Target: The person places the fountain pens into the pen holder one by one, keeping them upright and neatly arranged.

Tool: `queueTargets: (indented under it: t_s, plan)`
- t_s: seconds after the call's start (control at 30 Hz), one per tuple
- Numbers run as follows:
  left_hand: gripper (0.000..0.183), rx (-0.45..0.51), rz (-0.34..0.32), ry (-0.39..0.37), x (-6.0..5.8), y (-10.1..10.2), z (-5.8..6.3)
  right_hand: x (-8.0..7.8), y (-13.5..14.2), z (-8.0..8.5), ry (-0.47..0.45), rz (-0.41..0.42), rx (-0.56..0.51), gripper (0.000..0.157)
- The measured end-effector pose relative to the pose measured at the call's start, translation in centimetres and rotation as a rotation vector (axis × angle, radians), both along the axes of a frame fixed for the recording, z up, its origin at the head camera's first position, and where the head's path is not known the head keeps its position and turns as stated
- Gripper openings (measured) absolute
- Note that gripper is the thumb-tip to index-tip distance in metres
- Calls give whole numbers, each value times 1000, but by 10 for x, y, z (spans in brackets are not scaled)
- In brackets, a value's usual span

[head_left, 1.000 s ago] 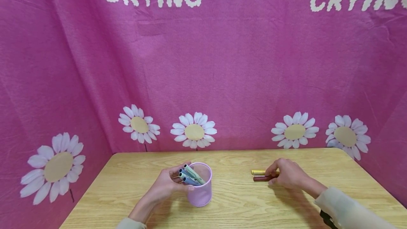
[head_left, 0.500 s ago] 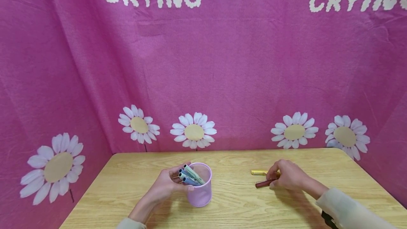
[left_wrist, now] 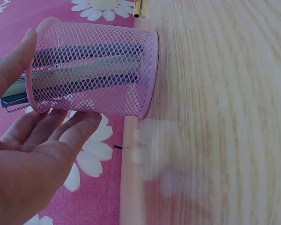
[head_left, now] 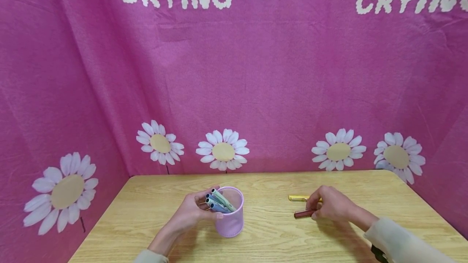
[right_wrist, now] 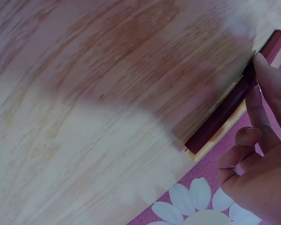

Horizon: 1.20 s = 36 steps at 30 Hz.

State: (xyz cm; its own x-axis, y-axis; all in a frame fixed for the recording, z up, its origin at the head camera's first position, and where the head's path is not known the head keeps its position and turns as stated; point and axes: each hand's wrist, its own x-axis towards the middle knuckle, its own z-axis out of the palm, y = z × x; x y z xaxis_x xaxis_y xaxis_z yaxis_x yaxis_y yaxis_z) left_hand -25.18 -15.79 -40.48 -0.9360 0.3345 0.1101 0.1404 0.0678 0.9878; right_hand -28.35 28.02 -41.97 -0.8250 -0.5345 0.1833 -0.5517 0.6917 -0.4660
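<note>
A pink-lilac mesh pen cup [head_left: 231, 225] stands upright on the table, several pens [head_left: 224, 202] in pale green and blue leaning in it toward the left. My left hand [head_left: 191, 213] holds the cup from its left side; in the left wrist view, the thumb lies by the rim and the fingers [left_wrist: 79, 129] are against the mesh. To the right, my right hand [head_left: 332, 205] pinches a dark red pen [head_left: 302, 214] between thumb and index finger, low over the table. Just beyond it lies a yellow pen [head_left: 297, 198], partly hidden by that hand.
The wooden table [head_left: 263, 246] has its far edge against a magenta cloth [head_left: 256, 80] printed with white daisies and lettering. The cloth also rises along the left and right sides. Bare wood lies between the cup and the pens.
The dark red pen has come away from the yellow pen, toward the near side of the table, with my right hand. My left hand and the cup have stayed still.
</note>
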Motion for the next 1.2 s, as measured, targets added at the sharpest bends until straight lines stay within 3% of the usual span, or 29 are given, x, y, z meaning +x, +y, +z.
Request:
queueTargets:
  t_s: [0.37, 0.6, 0.83, 1.2]
  plan:
    - [81, 10, -5, -15, -1, 0, -1, 8, 3, -3, -62, 14, -59, 24]
    - [80, 1, 3, 2, -1, 0, 0, 10, 4, -6, -181, 32, -177, 21]
    - [79, -5, 14, -5, -1, 0, 0, 11, 4, -5, -136, 29, -146, 22]
    - [78, -12, 20, 1, 0, 2, 1, 10, 8, -6, -174, 22, -179, 25]
